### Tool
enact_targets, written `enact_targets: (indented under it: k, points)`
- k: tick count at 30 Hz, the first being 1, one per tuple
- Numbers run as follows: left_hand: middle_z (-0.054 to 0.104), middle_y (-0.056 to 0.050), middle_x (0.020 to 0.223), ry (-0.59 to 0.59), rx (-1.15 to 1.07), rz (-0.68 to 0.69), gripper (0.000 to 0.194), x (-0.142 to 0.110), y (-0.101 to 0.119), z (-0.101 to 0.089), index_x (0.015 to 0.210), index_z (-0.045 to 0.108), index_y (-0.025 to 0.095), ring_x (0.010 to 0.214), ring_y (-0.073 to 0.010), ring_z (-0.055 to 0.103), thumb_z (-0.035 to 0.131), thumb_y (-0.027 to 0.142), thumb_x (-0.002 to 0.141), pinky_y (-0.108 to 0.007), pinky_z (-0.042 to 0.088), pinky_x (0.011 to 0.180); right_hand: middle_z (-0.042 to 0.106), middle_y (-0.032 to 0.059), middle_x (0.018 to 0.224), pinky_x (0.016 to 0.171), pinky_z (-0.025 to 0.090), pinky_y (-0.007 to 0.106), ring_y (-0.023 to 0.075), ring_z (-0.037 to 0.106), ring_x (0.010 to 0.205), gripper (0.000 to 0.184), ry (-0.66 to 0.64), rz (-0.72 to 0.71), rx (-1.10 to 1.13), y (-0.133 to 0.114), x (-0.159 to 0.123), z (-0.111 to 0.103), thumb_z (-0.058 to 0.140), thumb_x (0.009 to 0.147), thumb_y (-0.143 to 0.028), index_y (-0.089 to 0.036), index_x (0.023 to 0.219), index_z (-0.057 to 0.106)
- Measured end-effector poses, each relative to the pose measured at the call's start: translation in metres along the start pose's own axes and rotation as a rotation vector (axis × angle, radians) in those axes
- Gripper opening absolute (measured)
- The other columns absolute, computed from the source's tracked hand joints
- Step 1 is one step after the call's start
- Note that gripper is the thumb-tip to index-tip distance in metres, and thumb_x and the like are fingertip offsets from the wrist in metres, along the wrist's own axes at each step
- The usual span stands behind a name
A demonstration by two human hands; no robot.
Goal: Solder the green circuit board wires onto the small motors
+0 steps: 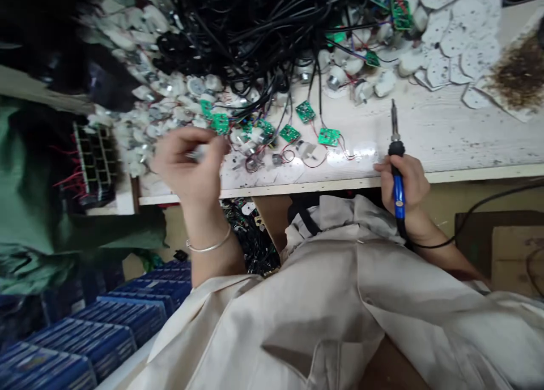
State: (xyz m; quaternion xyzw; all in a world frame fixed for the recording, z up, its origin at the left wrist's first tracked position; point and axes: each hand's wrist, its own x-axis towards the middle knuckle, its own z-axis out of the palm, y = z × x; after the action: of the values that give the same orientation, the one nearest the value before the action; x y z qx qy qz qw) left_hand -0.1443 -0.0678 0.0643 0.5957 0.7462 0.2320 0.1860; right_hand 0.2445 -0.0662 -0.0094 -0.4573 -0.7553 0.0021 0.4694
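Note:
In my right hand (410, 180) is a soldering iron (398, 194) with a blue handle, its metal tip pointing away from me over the workbench (446, 138). My left hand (191, 163) is smeared by motion at the left, fingers curled together around something pale and shiny that I cannot make out. Beside it lie small white-and-silver motors (255, 160) with thin red wires. Several green circuit boards (305, 112) on black cables sit between my two hands, one board (329, 136) nearest the iron.
Black cables (255, 27) are heaped at the back. Flat white plates (442, 55) are stacked at the right, near a brown-stained sheet (516, 72). A rack with red wires (96, 160) stands at the left, blue boxes (106, 316) below. The iron's cord (459, 225) trails right.

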Motion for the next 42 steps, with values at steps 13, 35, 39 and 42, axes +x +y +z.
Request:
enact_targets:
  k: [13, 35, 39, 42]
  points:
    - [0.079, -0.001, 0.092, -0.115, -0.317, 0.549, 0.023, 0.000, 0.126, 0.093, 0.100, 0.077, 0.023, 0.089, -0.0158, 0.073, 0.061, 0.041, 0.100, -0.031, 0.058, 0.088, 0.076, 0.0026, 0.092, 0.073, 0.060, 0.029, 0.0180, 0.072, 0.090, 0.032, -0.063, 0.069, -0.040, -0.010, 0.006, 0.000, 0.052, 0.099, -0.026, -0.026, 0.130, 0.053]
    - [0.066, -0.001, 0.087, 0.211, -0.155, 0.736, 0.025, -0.001, 0.142, 0.092, 0.122, 0.069, 0.026, 0.083, -0.0129, 0.064, 0.050, 0.027, 0.107, -0.029, 0.052, 0.075, 0.073, 0.0021, 0.092, 0.071, 0.061, 0.027, 0.0165, 0.071, 0.086, 0.028, -0.042, 0.087, -0.030, -0.011, 0.007, 0.003, 0.053, 0.098, -0.024, -0.025, 0.127, 0.056]
    - [0.061, -0.002, 0.080, 0.185, 0.049, 0.720, 0.023, 0.002, 0.136, 0.100, 0.114, 0.072, 0.026, 0.071, -0.0133, 0.057, 0.052, 0.033, 0.106, -0.028, 0.044, 0.064, 0.074, 0.0019, 0.092, 0.071, 0.061, 0.027, 0.0167, 0.071, 0.087, 0.029, -0.045, 0.084, -0.018, -0.011, 0.006, 0.002, 0.053, 0.098, -0.023, -0.024, 0.127, 0.056]
    - [0.065, -0.003, 0.082, 0.057, 0.031, 0.761, 0.025, -0.002, 0.129, 0.124, 0.104, 0.073, 0.023, 0.073, -0.0143, 0.060, 0.052, 0.036, 0.105, -0.027, 0.044, 0.063, 0.074, 0.0016, 0.094, 0.072, 0.061, 0.028, 0.0175, 0.071, 0.089, 0.028, -0.073, 0.105, -0.042, -0.011, 0.005, 0.002, 0.051, 0.100, -0.026, -0.026, 0.128, 0.056]
